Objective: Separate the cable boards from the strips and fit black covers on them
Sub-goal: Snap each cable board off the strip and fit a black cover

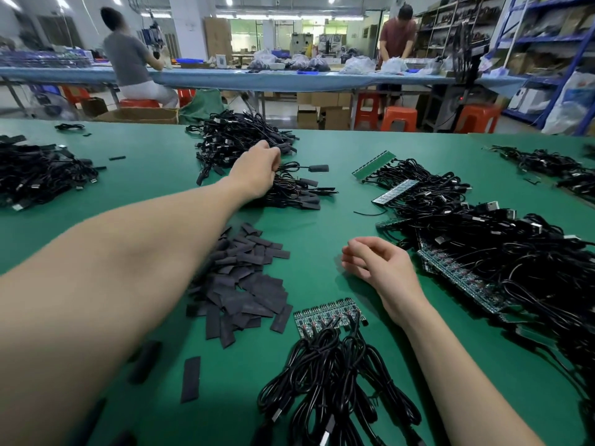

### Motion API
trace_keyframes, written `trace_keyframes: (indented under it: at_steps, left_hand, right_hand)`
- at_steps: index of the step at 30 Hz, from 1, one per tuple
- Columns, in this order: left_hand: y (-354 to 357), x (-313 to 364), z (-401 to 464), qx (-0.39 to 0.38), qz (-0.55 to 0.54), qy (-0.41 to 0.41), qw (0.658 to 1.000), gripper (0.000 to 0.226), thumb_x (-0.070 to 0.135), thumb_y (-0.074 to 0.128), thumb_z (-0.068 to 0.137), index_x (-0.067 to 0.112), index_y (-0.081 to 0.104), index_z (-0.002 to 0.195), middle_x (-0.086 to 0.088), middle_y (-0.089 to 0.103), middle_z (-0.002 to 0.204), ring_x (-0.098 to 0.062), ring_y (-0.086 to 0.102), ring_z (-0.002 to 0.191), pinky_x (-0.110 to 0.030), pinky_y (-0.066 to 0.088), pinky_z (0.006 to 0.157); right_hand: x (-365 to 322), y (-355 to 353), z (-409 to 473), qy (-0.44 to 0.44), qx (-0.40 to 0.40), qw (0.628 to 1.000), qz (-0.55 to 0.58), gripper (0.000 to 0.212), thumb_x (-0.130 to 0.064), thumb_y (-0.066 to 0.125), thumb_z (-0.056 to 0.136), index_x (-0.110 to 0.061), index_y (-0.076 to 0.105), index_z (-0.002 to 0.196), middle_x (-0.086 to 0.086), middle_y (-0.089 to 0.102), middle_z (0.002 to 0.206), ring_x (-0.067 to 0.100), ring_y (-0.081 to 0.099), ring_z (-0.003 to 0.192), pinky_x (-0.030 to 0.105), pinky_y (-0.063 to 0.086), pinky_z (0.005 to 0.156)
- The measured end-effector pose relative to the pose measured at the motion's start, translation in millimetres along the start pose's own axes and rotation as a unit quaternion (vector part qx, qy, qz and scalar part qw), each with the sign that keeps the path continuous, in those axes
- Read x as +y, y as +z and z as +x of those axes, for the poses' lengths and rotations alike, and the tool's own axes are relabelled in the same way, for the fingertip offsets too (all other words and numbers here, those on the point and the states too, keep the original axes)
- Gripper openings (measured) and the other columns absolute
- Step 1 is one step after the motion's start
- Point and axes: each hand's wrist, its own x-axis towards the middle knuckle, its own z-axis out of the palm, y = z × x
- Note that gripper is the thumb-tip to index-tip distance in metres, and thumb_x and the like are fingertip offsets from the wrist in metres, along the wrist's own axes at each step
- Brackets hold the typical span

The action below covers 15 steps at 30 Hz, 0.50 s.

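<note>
**L hand at finished pile, R hand idle on desk**

Green desk (154,188) fills the lower view. Largest item: big heap of black cables w/ uncut green strips (483,252) at 3 o'clock, strips poking out along its left edge. At 12 o'clock, a pile of covered cables (244,140); more cable piles at 9 o'clock (42,172) and far 2 o'clock (544,169). Loose black covers (244,281) lie in a heap at centre-left, a few strays toward 7 o'clock. At 6 o'clock, one strip of cable boards (328,315) lies flat, its cables (335,381) bundled toward the viewer.

Left hand (257,172) reaches out to the near edge of the 12 o'clock pile, fingers curled down into the cables; cannot tell if it grips one. Right hand (376,262) rests on the desk between the covers and the big heap, just beyond the 6 o'clock strip, fingers loosely curled, holding nothing.

Background: two people at a long blue bench (289,78), orange stools (399,117), shelving (547,43) at 2 o'clock.
</note>
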Motion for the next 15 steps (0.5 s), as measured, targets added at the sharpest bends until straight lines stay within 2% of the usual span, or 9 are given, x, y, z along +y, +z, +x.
trace_keyframes:
  at_steps: [2, 5, 9, 12, 15]
  left_hand:
    - [4, -3, 5, -0.010, 0.062, -0.020, 0.998, 0.016, 0.003, 0.055, 0.093, 0.008, 0.062, 0.106, -0.015, 0.052, 0.118, -0.038, 0.054, 0.104, -0.044, 0.044, 0.092]
    - [14, -4, 3, -0.058, 0.162, -0.054, 0.984, 0.031, 0.013, 0.059, 0.094, 0.013, 0.058, 0.125, -0.014, 0.047, 0.133, -0.035, 0.042, 0.127, -0.050, 0.032, 0.110]
    - [22, -4, -5, -0.038, 0.138, -0.081, 0.986, 0.039, 0.020, 0.061, 0.093, 0.015, 0.053, 0.131, -0.013, 0.043, 0.138, -0.033, 0.036, 0.132, -0.051, 0.028, 0.113]
    - [20, 7, -12, -0.008, 0.100, -0.077, 0.992, 0.041, 0.029, 0.061, 0.093, 0.015, 0.051, 0.131, -0.012, 0.044, 0.138, -0.033, 0.037, 0.131, -0.049, 0.032, 0.110]
    - [16, 31, -24, 0.015, 0.006, -0.070, 0.997, 0.036, 0.032, 0.061, 0.093, 0.014, 0.054, 0.124, -0.011, 0.050, 0.131, -0.031, 0.045, 0.124, -0.046, 0.040, 0.103]
  right_hand:
    - [1, -1, 1, -0.002, -0.002, 1.000, -0.001, 0.008, -0.007, 0.072, 0.091, 0.000, 0.071, 0.095, 0.014, 0.076, 0.086, 0.022, 0.074, 0.083, 0.026, 0.060, 0.074]
    - [0, -3, 1, 0.000, -0.009, 1.000, 0.003, 0.010, -0.008, 0.071, 0.091, 0.001, 0.071, 0.095, 0.015, 0.076, 0.088, 0.021, 0.074, 0.084, 0.026, 0.060, 0.075]
    - [-1, -2, 0, 0.001, -0.009, 1.000, 0.002, 0.011, -0.008, 0.071, 0.092, 0.002, 0.071, 0.096, 0.017, 0.076, 0.090, 0.021, 0.074, 0.083, 0.025, 0.060, 0.073]
    - [-2, -2, -1, 0.001, -0.012, 1.000, -0.003, 0.011, -0.008, 0.070, 0.092, 0.002, 0.071, 0.096, 0.017, 0.076, 0.091, 0.020, 0.074, 0.082, 0.024, 0.059, 0.073]
    - [-4, -2, -3, 0.003, -0.012, 1.000, -0.001, 0.008, -0.007, 0.069, 0.092, 0.001, 0.070, 0.094, 0.016, 0.076, 0.088, 0.020, 0.074, 0.080, 0.023, 0.059, 0.071]
